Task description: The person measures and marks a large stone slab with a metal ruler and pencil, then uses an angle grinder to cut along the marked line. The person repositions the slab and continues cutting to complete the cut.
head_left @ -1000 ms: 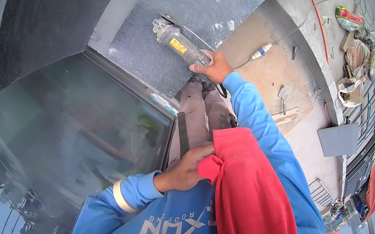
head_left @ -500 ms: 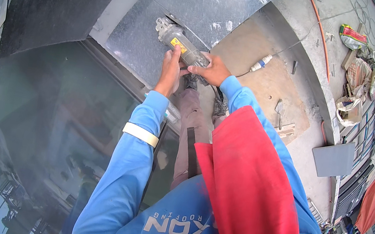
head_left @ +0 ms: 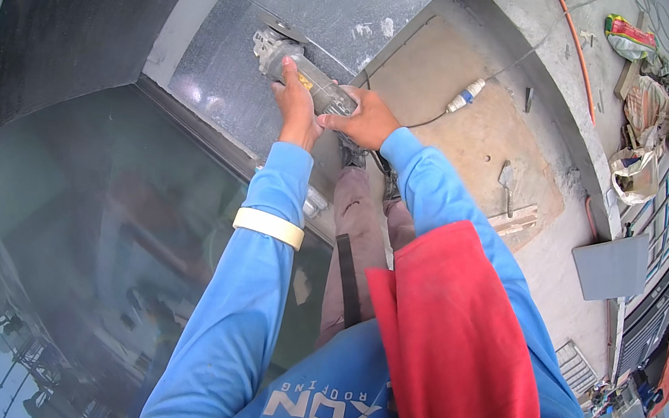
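An angle grinder (head_left: 326,93) with a dusty grey body lies slantwise between my hands over a dark stone slab (head_left: 235,39). Its thin cutting disc (head_left: 281,27) stands at the far side of the head, by a straight line across the slab. Whether the disc touches the stone I cannot tell. My left hand (head_left: 296,106) grips the body just behind the head, thumb on top. Around the rear end my right hand (head_left: 372,122) is closed, its fingers partly hidden. A cord runs from the back toward a blue and white plug connector (head_left: 465,95).
A dark upright panel (head_left: 93,5) stands at left, above a reflective glass pane (head_left: 85,201). Right of the slab, a trowel (head_left: 507,186) lies on a tan board (head_left: 460,155). Beyond a concrete ledge (head_left: 551,95) are an orange hose (head_left: 574,45), bags (head_left: 634,177) and a grey tile (head_left: 611,267).
My view has shifted slightly. The grinder appears farther left on the slab with both hands on it, and my left hand is nearer its head, covering more of the yellow label.
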Tool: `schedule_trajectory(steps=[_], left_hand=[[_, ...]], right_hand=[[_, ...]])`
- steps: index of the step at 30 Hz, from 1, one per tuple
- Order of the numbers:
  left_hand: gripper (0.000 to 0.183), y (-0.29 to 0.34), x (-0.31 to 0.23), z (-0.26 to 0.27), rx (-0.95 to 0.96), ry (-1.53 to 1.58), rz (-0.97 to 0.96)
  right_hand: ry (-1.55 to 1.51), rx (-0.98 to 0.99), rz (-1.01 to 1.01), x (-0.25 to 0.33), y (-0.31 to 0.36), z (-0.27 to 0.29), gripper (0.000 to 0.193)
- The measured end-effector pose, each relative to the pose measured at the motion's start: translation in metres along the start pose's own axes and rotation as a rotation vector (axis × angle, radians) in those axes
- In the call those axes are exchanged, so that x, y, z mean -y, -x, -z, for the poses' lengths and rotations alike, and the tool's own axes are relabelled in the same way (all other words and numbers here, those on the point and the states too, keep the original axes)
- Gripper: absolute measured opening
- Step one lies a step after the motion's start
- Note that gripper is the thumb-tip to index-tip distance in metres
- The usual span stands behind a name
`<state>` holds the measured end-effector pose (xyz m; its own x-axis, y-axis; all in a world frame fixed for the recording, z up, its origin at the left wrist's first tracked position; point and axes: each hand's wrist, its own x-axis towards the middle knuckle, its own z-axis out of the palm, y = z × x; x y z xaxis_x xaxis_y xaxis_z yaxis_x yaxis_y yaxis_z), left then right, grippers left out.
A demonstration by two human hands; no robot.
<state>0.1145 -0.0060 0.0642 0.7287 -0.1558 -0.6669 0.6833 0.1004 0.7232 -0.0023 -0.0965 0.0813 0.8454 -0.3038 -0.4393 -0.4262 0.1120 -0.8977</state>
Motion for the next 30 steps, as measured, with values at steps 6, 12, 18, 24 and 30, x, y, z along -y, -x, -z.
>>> schedule_trajectory(steps=[6,12,18,24,30], left_hand=[[0.070,0.009,0.001,-0.003,0.019,-0.008,-0.068],[0.073,-0.002,0.001,0.002,0.032,-0.023,-0.092],[0.073,-0.010,-0.008,-0.003,-0.013,-0.034,-0.083],[0.077,-0.018,-0.019,-0.001,0.043,-0.038,-0.071],[0.073,-0.009,-0.015,-0.001,0.007,-0.064,-0.063]], right_hand=[[0.019,-0.013,-0.004,-0.009,0.001,0.000,0.063],[0.018,0.058,-0.052,-0.006,-0.006,0.002,0.076],[-0.009,0.017,0.011,0.000,-0.017,-0.003,0.067],[0.004,0.038,0.006,0.000,-0.034,-0.007,0.069],[-0.012,0.006,0.026,0.000,-0.019,-0.007,0.070]])
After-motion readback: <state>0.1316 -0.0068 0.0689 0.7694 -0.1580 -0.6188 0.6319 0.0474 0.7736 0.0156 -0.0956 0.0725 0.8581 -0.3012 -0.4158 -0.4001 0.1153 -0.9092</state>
